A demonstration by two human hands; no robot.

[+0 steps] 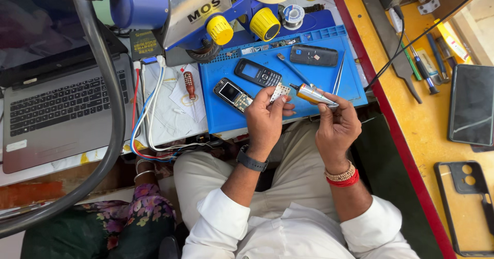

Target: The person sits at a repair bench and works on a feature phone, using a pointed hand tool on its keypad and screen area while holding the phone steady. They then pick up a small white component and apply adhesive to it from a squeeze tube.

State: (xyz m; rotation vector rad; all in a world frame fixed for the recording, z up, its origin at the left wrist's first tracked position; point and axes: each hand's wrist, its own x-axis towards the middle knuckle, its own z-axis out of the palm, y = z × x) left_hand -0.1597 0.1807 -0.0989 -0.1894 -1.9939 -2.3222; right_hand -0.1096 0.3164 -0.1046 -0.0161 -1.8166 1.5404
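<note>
Meanwhile, left hand (265,120) pinches a small keypad sheet (279,92); right hand (335,125) grips an orange-capped tube (312,95).

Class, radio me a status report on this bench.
Left hand pinching small keypad sheet. Right hand gripping orange-tipped tool. Two phones on blue mat, nothing blocking.

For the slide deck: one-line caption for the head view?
Left hand holds a small perforated plate, right hand an orange tube, over a blue mat.

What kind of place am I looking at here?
Most likely a phone repair bench: opened keypad phones lie on a blue work mat, under a microscope, with screwdrivers and tweezers nearby.
</note>
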